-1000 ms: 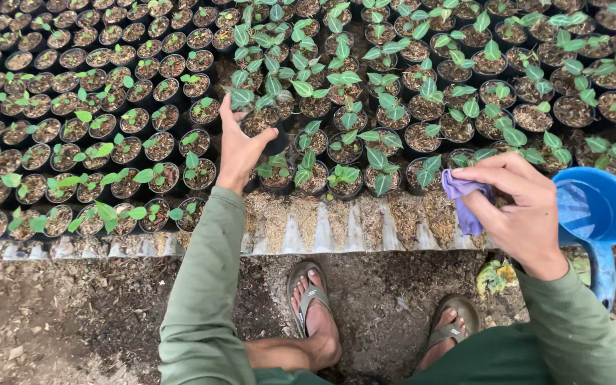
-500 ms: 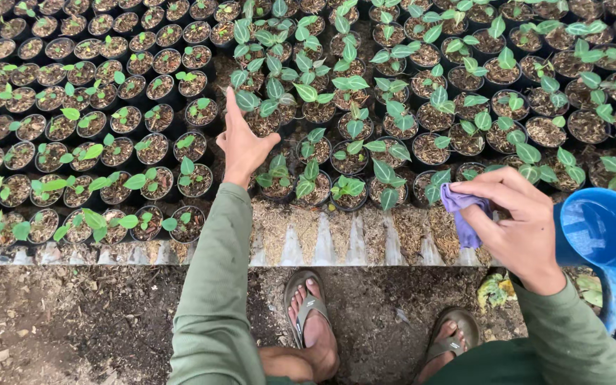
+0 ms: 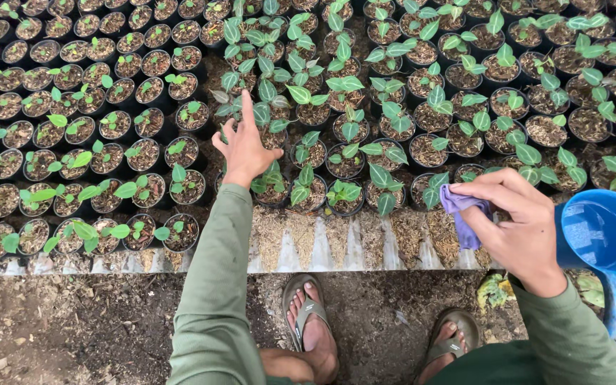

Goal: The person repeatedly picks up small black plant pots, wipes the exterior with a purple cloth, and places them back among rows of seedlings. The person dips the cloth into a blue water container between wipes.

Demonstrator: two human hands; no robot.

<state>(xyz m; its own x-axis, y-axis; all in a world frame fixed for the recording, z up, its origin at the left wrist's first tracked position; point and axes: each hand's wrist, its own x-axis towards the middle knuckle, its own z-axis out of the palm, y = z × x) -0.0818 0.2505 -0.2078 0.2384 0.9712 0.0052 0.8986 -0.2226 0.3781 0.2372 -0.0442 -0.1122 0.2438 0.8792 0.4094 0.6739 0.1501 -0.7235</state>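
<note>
My left hand [image 3: 245, 152] spreads wide over small black seedling pots [image 3: 272, 187] at the bed's near edge; my right hand [image 3: 520, 229] pinches a crumpled purple cloth [image 3: 459, 214].

Your right hand [image 3: 518, 228] covers most of the purple cloth [image 3: 461, 214], so its full shape cannot be told. Right of that hand, the blue scoop [image 3: 600, 232] runs off the frame's edge, its handle partly cut. Your left hand [image 3: 244, 146] hides the pot beneath its palm. Beyond that hand, the rows of seedling pots [image 3: 144, 93] are cropped at the top and both sides. Below, your sandalled feet [image 3: 311, 324] are cut by the bottom edge.
</note>
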